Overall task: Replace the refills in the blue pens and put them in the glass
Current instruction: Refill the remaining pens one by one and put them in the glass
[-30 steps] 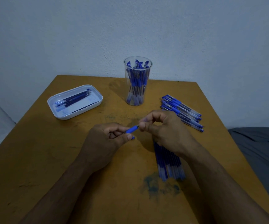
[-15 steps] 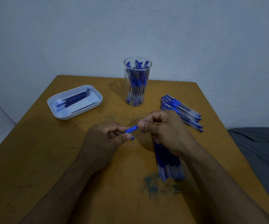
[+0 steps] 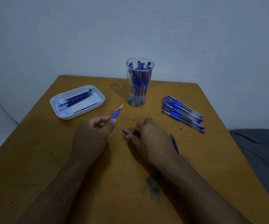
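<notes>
While left hand [image 3: 91,135] pinches pen tip [image 3: 116,113], right hand [image 3: 150,139] rests mid-table [image 3: 33,159].

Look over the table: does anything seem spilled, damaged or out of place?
Yes. A dark blue-green smear, like spilled ink, stains the table near the front edge, between the forearms. Smaller dark specks dot the wood in front of the glass. Otherwise nothing looks odd.
</notes>
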